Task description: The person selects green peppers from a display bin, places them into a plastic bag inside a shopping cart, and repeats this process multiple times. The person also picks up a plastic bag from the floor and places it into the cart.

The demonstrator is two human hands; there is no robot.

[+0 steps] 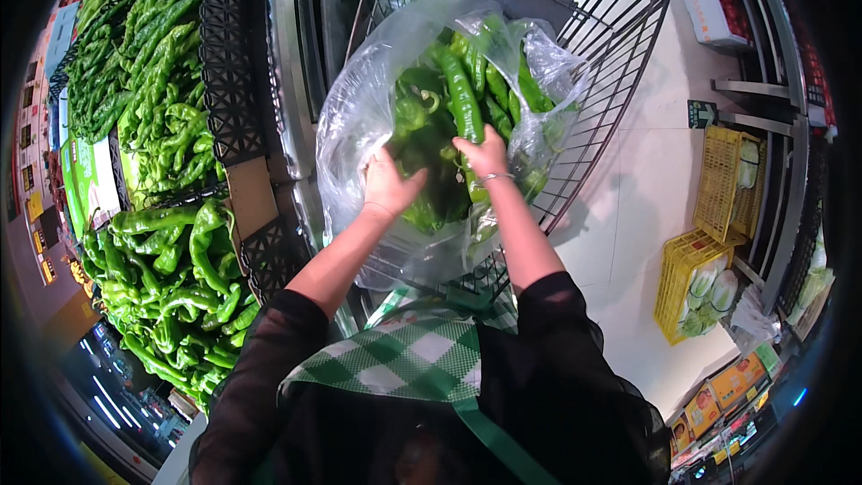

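Note:
A large clear plastic bag (350, 114), its mouth spread wide, sits in a wire shopping cart (606, 74). Inside it are dark green bell peppers (424, 128) and several long green peppers (498, 84). My left hand (392, 182) is at the bag's left rim, thumb apart and pointing toward the bell peppers; its fingertips are partly hidden, so its grip is unclear. My right hand (486, 153) grips a long green pepper (461, 91) lying lengthwise in the bag, with the thumb across it.
At left, a sloped produce display holds thin green chillies (161, 47) and thicker green peppers (182, 283), edged by black plastic crates (232, 54). On the right, yellow crates (673, 283) hold cabbages (714, 289) beside metal shelving (798, 168). Pale floor tiles (599, 242) lie between.

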